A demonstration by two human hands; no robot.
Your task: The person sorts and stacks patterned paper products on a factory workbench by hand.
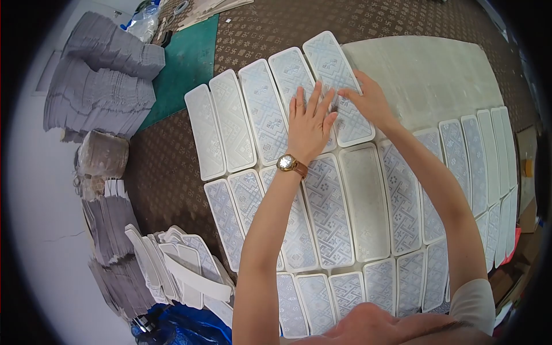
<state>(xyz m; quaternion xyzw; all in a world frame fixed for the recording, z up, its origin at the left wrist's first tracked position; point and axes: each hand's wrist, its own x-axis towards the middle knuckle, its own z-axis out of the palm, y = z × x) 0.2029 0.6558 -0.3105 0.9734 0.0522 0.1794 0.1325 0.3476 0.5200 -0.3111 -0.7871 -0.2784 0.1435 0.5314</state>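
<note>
Long white panels with rounded corners and silvery-blue relief patterns lie side by side in rows. My left hand [310, 127], with a watch [286, 163] on its wrist, rests palm down with fingers spread across the two rightmost panels of the far row. On the right edge of the last patterned panel [329, 60], my right hand [372, 103] has its thumb on top and its other fingers at the side, partly hidden. To its left lies another patterned panel [290, 66]. Below the hands is a plainer, greyish panel [368, 201].
A pale board surface [431, 75] lies beyond the rows at right. Tall stacks of grey sheets [103, 86] stand along the left wall. Loose white panels [190, 264] are piled at lower left, near blue plastic [184, 328]. A green mat [187, 69] covers part of the brown floor [155, 167].
</note>
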